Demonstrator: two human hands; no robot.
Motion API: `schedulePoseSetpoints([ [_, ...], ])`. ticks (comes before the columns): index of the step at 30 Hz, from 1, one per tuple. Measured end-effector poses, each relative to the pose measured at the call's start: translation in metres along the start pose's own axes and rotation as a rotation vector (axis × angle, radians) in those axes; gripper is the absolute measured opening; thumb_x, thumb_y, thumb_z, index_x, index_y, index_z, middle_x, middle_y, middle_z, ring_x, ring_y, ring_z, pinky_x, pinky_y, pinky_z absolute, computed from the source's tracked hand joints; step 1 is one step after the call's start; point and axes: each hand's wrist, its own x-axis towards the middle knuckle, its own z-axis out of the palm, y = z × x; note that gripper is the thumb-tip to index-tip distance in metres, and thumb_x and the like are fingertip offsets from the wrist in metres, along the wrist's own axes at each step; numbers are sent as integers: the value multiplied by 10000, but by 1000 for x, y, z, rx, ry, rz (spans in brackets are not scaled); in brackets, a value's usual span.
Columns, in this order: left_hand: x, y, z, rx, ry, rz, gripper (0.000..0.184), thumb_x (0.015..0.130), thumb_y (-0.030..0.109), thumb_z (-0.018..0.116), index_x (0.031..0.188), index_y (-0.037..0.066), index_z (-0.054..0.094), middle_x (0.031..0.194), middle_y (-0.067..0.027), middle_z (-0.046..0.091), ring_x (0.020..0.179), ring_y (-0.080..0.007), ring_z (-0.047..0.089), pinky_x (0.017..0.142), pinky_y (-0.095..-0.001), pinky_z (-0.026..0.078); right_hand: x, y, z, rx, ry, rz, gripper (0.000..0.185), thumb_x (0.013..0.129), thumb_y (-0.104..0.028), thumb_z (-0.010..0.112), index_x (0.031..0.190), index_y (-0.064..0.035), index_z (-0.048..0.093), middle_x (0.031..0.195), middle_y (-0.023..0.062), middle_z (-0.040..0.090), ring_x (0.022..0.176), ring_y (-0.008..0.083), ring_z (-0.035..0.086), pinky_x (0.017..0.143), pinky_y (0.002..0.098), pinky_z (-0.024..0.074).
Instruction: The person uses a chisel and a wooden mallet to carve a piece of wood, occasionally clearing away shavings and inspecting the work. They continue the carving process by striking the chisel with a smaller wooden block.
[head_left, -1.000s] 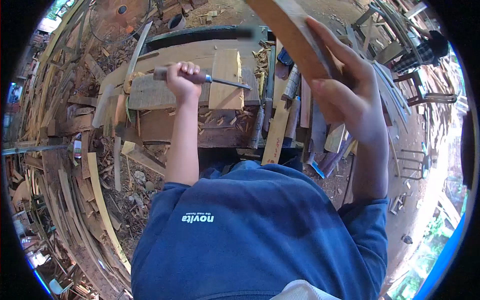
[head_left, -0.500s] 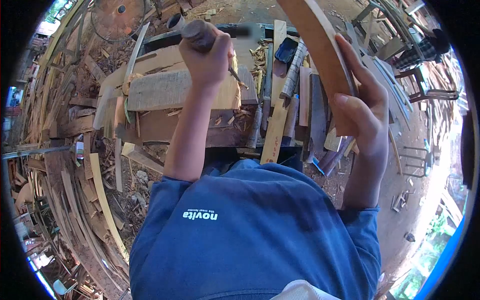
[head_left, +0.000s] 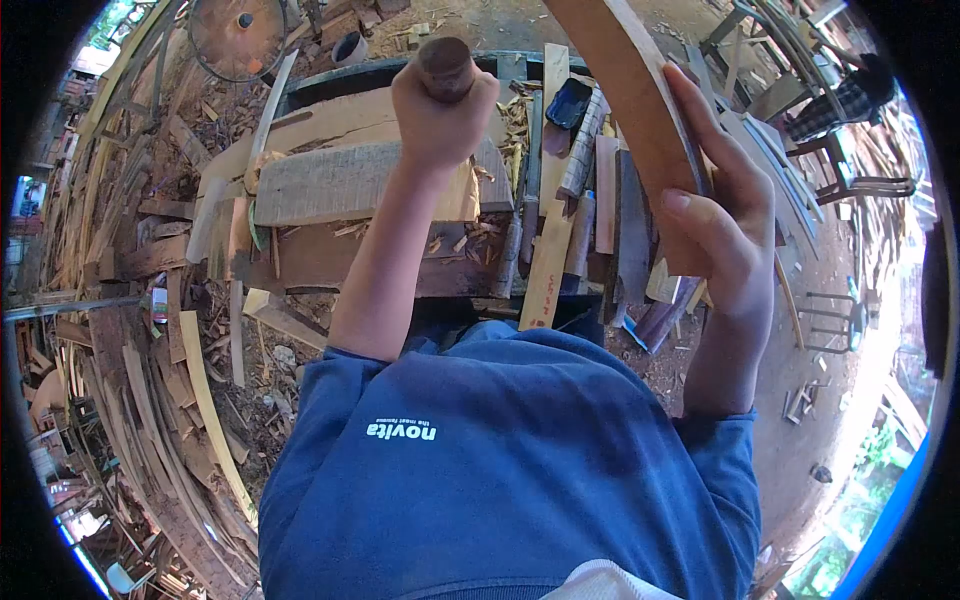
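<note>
My left hand (head_left: 445,125) is closed in a fist round a tool with a thick, dark wooden handle (head_left: 446,68). The handle's round end points up at me, and the working end is hidden below the fist. Under it lies a thick rough-sawn wood block (head_left: 330,185) on the bench, with pale chips near its right end. My right hand (head_left: 730,205) grips the lower end of a curved wooden piece (head_left: 640,110), thumb on the near face and fingers behind its right edge. That piece is raised above the bench and runs out of the top of view.
Boards and offcuts (head_left: 548,255) lie on the bench between my hands, near a small dark tray (head_left: 567,103). Long wood strips (head_left: 150,420) are heaped at the left. A wire-guarded fan-like wheel (head_left: 238,35) stands far left. A person in checked clothing (head_left: 835,105) is at far right.
My left hand has shifted right and a little upward with the tool, now more upright; its thin metal part no longer shows. The curved piece has moved slightly left in my right hand.
</note>
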Motion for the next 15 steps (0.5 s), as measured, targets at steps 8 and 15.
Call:
schedulePoseSetpoints([
  [8,0,-5,6,41,34,21,95,824,-11,568,744,36,544,558,-33,562,483,-90,544,445,-245,445,4,-5,4,39,-33,-28,697,758,-112,616,1417,32,438,1049,131,664,893,125,616,809,272,482],
  [15,-1,4,9,17,63,-13,109,811,-11,580,720,39,549,548,-17,560,485,-81,545,447,-238,436,15,-15,28,-151,207,-256,861,681,-293,588,1428,74,367,1292,303,532,1057,310,646,893,353,528],
])
